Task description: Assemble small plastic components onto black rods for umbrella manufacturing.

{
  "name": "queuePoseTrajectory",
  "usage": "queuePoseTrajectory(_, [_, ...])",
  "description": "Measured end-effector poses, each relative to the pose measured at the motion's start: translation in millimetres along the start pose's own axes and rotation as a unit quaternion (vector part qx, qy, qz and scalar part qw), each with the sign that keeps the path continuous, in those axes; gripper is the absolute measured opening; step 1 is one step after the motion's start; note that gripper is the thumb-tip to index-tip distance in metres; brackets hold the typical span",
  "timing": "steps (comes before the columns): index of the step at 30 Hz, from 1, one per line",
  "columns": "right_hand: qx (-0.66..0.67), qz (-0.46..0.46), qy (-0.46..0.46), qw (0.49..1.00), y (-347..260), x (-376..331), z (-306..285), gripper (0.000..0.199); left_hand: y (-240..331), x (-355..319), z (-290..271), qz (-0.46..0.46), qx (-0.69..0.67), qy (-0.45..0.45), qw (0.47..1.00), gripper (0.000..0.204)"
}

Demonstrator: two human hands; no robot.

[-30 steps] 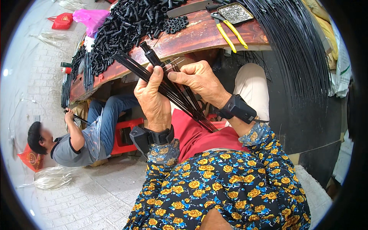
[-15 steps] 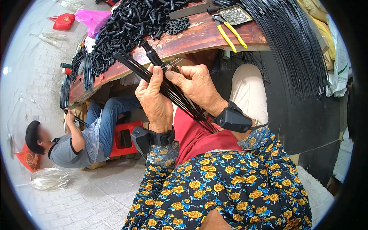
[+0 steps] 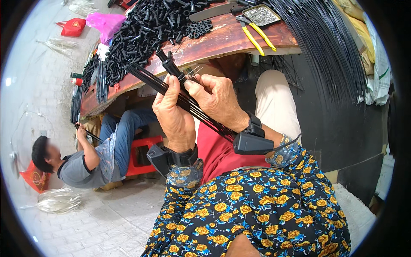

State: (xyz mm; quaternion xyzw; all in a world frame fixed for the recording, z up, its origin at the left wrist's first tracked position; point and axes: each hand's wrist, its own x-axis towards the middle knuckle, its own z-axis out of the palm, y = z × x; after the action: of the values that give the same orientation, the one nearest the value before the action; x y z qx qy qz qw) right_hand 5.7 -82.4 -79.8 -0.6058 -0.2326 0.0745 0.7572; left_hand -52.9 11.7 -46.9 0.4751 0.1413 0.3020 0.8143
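My left hand [image 3: 174, 113] is closed around a slanting bundle of thin black rods [image 3: 147, 78]. The rods run from the upper left, under my fingers, down toward my lap. Above the thumbs a black plastic tubular fitting [image 3: 170, 65] sticks up beside the bundle. My right hand [image 3: 217, 99] is closed in a pinch at the fitting's lower end, its thumb close to my left fingertips. A few thin metal pins [image 3: 196, 71] poke out by my right index finger. Exactly what lies between the fingertips is hidden.
The reddish wooden table [image 3: 233, 36] bears a heap of black fittings [image 3: 145, 32], black rings [image 3: 199, 29], yellow-handled pliers [image 3: 259, 36] and a tray of small metal pieces [image 3: 260, 16]. Long black rods [image 3: 329, 47] hang at the right. A co-worker [image 3: 81, 165] sits at the left.
The fitting has tilted slightly and shifted a little left. My right wrist has moved slightly left and lower; both hands keep their closed grip. The whole view has shifted slightly.
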Motion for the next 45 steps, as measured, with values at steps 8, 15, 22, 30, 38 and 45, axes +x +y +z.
queuePoseTrajectory(8, [-0.023,-0.007,0.008,1.0,-0.6,1.7,-0.7,0.037,-8.3,0.4,-3.3,0.022,0.024,0.004,0.999,0.015])
queuePoseTrajectory(15, [-0.026,-0.024,-0.004,0.999,4.0,5.3,-4.6,0.039,-10.5,6.3,-6.8,0.011,0.017,-0.014,1.0,0.015])
queuePoseTrajectory(22, [0.053,0.008,-0.043,0.998,12.3,7.7,-5.3,0.04,-5.9,4.1,-6.4,0.015,0.043,-0.021,0.999,0.015])
queuePoseTrajectory(30, [-0.021,-0.033,-0.001,0.999,18.7,10.5,-0.6,0.048,4.3,6.1,7.4,0.076,0.195,0.004,0.978,0.023])
queuePoseTrajectory(38, [-0.046,-0.033,-0.014,0.998,9.9,11.1,-7.8,0.043,3.6,8.4,20.8,0.075,0.202,-0.002,0.976,0.014])
queuePoseTrajectory(45, [-0.022,-0.034,-0.013,0.999,16.2,15.2,-6.5,0.037,-4.3,17.0,17.8,0.087,0.144,0.007,0.986,0.011])
